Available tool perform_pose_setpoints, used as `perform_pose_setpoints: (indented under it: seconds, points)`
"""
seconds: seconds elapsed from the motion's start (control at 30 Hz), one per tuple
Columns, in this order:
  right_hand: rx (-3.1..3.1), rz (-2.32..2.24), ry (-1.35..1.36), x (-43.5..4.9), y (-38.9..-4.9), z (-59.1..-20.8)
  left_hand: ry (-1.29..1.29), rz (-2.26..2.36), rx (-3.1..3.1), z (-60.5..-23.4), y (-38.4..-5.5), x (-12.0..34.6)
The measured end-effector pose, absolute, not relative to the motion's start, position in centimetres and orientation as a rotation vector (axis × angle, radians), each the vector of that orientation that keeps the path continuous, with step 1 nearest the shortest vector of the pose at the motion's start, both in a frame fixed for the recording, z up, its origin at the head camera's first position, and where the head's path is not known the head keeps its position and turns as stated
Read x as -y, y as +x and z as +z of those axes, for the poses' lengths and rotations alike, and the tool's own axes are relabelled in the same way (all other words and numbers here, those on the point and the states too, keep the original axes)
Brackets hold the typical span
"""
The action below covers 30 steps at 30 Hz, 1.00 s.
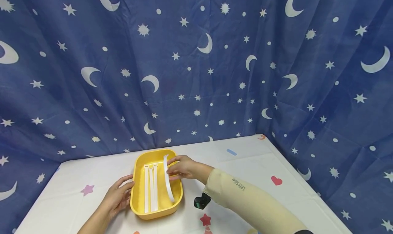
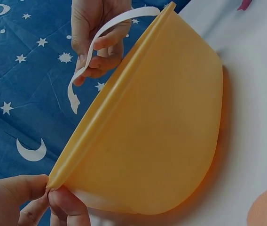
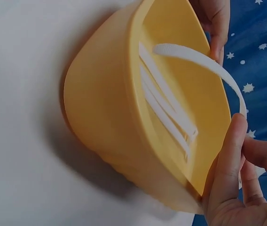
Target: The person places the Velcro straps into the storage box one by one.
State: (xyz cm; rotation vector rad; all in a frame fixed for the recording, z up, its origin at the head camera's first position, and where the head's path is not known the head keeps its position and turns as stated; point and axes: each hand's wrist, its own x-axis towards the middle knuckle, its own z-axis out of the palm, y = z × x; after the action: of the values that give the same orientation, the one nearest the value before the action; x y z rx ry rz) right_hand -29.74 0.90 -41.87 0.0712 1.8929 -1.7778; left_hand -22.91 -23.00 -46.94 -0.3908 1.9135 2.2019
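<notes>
A yellow plastic basin (image 1: pixel 156 215) with rounded corners stands on the table. My left hand (image 1: pixel 117 197) pinches its left rim between thumb and fingers, as the left wrist view shows up close. Over the basin's right side, my right hand (image 1: pixel 183 167) holds a white strap (image 1: pixel 167 183) between thumb and fingers near its upper end. That strap bows in a curve above the basin. Several more white straps (image 3: pixel 164 101) with slotted ends lie side by side on the basin floor, lengthwise and roughly parallel.
A white tablecloth (image 1: pixel 239 179) printed with coloured shapes covers the table. Blue curtains (image 1: pixel 190 73) with moons and stars hang behind it and along the right. A small black device (image 1: pixel 201 201) sits at the right wrist, beside a pale sleeve (image 1: pixel 251 200).
</notes>
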Motion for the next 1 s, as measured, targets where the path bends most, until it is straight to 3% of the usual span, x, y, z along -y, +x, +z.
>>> perform_pose_setpoints:
  seconds: [1.0]
  points:
    - [-2.113,-1.622,0.146,3.5,-29.2,-43.1,-0.412,2.177,-1.941,-47.1,-23.1,23.1]
